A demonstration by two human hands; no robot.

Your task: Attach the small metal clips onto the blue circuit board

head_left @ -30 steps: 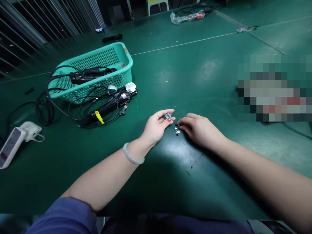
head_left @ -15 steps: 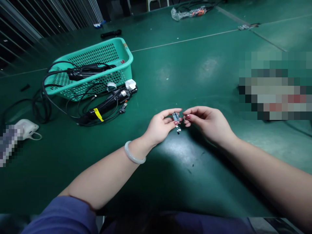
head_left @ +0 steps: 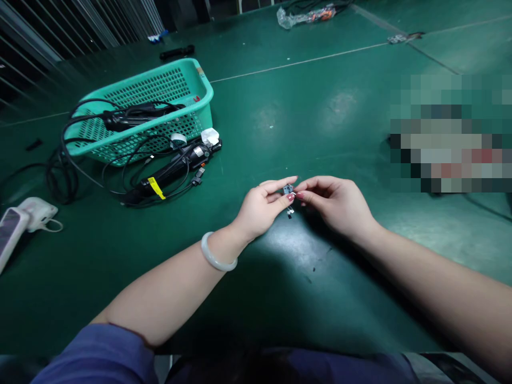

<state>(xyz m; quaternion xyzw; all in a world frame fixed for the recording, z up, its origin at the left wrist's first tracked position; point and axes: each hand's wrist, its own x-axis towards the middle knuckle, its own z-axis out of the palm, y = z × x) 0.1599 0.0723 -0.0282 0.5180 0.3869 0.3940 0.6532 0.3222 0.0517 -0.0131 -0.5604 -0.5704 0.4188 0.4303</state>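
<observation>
Right hand [head_left: 340,202] has come closer to the left hand [head_left: 258,209], and its fingertips are now just beside the small grey block [head_left: 287,189].
Left hand is half curled and grips this block between thumb and fingers, the thumb partly covering it; right thumb and forefinger are pinched on a thin pale piece [head_left: 295,193], too small to tell more. At six o'clock from the block, small metal bits [head_left: 290,213] lie near; at nine, well apart, black tool [head_left: 172,170] with cables; at ten, green basket [head_left: 206,114].
</observation>
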